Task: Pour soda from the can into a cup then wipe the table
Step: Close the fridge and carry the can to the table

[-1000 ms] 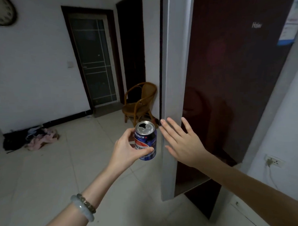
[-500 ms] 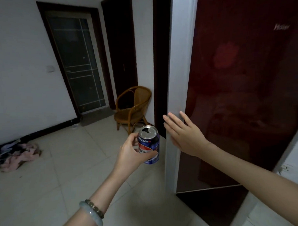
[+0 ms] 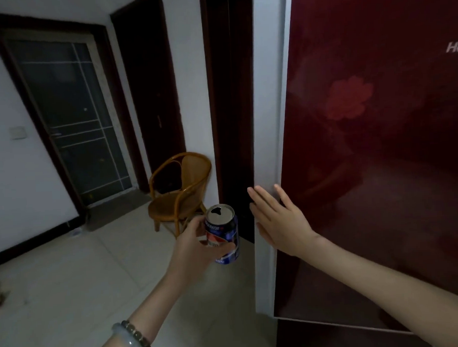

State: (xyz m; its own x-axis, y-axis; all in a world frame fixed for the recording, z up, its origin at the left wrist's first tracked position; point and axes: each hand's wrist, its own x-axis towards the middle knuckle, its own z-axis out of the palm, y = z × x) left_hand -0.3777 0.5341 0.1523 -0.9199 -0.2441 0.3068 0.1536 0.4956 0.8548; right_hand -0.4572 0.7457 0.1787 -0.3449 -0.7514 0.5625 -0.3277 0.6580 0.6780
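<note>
My left hand (image 3: 192, 249) grips a blue soda can (image 3: 224, 232) upright in front of me, its top open with the drinking hole showing. My right hand (image 3: 280, 221) lies flat with straight fingers against the silver edge of the dark red fridge door (image 3: 365, 146). No cup, cloth or table is in view.
A wicker chair (image 3: 180, 193) stands by the wall just left of the fridge. Behind it are a dark wooden door (image 3: 151, 98) and a glass-panelled door (image 3: 70, 120). Pale floor tiles (image 3: 70, 285) stretch out to the left.
The fridge door has swung further towards shut under my right hand. The view has shifted right and closer to the fridge. The can stays in my left hand.
</note>
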